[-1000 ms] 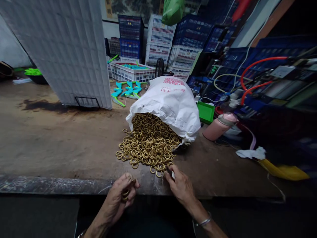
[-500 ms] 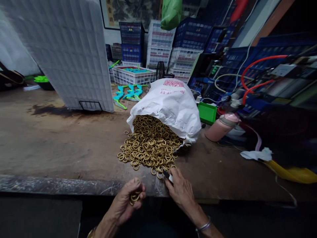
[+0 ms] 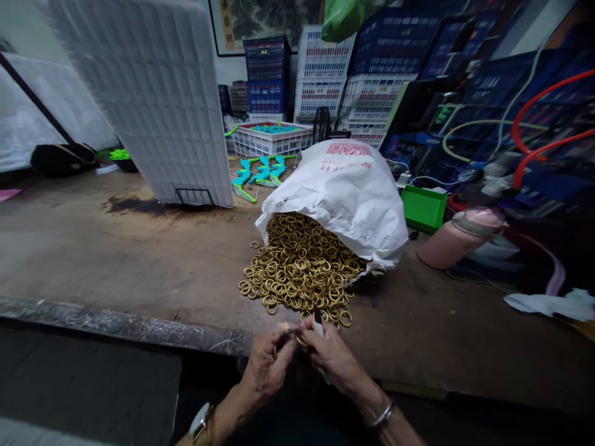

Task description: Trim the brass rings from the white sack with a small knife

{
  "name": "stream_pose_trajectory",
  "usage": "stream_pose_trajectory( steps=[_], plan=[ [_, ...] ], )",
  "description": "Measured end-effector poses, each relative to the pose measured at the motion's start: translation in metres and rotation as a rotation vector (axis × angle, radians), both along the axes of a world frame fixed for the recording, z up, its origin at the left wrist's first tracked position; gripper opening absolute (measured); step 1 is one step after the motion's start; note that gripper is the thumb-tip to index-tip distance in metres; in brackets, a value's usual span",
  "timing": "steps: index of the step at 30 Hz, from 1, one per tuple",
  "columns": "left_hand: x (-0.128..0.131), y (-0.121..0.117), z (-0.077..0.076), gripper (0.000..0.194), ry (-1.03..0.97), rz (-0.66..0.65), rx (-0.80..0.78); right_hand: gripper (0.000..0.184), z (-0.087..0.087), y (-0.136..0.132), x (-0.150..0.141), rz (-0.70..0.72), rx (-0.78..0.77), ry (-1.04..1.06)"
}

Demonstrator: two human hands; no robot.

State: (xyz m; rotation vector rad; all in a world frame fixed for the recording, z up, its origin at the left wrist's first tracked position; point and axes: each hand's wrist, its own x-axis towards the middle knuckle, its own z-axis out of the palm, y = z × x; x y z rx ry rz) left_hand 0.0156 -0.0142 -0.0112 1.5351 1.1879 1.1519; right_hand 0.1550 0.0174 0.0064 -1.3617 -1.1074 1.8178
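Note:
Many gold-coloured rings [image 3: 297, 272] spill from the mouth of a white woven sack [image 3: 344, 192] onto the table. Just in front of the heap, my left hand [image 3: 269, 359] is closed on some of the rings, mostly hidden by its fingers. Its fingertips meet those of my right hand [image 3: 332, 353], which grips a slim tool [image 3: 318, 325] with a black end and a white handle; its kind is unclear. Between the right fingertips a single ring [image 3: 300, 340] shows, close to the left fingers.
A tall pale ribbed panel [image 3: 181, 124] stands on the left of the table [image 3: 93, 260]. Behind the sack lie turquoise-and-green toy bows [image 3: 260, 173] and a white crate [image 3: 246, 142]. A green tray [image 3: 423, 207] and a pink bottle [image 3: 458, 238] are at right.
My left hand has risen to the right and met my right hand at the fingertips. The right hand has drawn back slightly from the heap with a ring. The view has turned left.

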Motion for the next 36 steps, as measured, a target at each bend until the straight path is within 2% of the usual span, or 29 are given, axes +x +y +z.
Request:
stream_pose_trajectory(
  steps=[2,5,10,14,18,23,25,32,36],
  plan=[
    [-0.001,0.001,-0.002,0.022,0.017,-0.037,0.064,0.019,0.001,-0.002,-0.004,0.039,-0.091,0.081],
    [-0.002,0.001,-0.004,0.018,0.074,0.017,0.154,0.019,0.000,-0.004,-0.007,0.073,-0.159,0.143],
    [-0.004,-0.001,-0.003,0.014,0.144,0.070,0.205,0.023,-0.003,-0.006,-0.008,0.076,-0.138,0.132],
    [-0.005,-0.002,0.001,0.012,0.144,0.094,0.083,0.037,-0.005,-0.006,-0.007,0.059,0.052,-0.053],
    [-0.004,-0.003,0.008,0.015,0.010,0.074,-0.047,0.035,-0.006,-0.004,-0.007,0.109,0.305,-0.218],
    [-0.002,-0.003,0.014,0.027,-0.318,0.006,-0.505,0.029,-0.012,-0.002,-0.011,0.110,0.323,-0.253],
    [-0.002,-0.003,0.016,0.032,-0.400,-0.021,-0.598,0.028,-0.015,-0.002,-0.012,0.110,0.306,-0.245],
    [-0.003,-0.005,0.018,0.033,-0.607,-0.036,-0.663,0.030,-0.012,-0.001,-0.011,0.125,0.243,-0.137],
    [-0.004,-0.007,0.015,0.030,-0.644,-0.027,-0.656,0.026,-0.010,0.000,-0.008,0.103,0.345,-0.238]
  ],
)
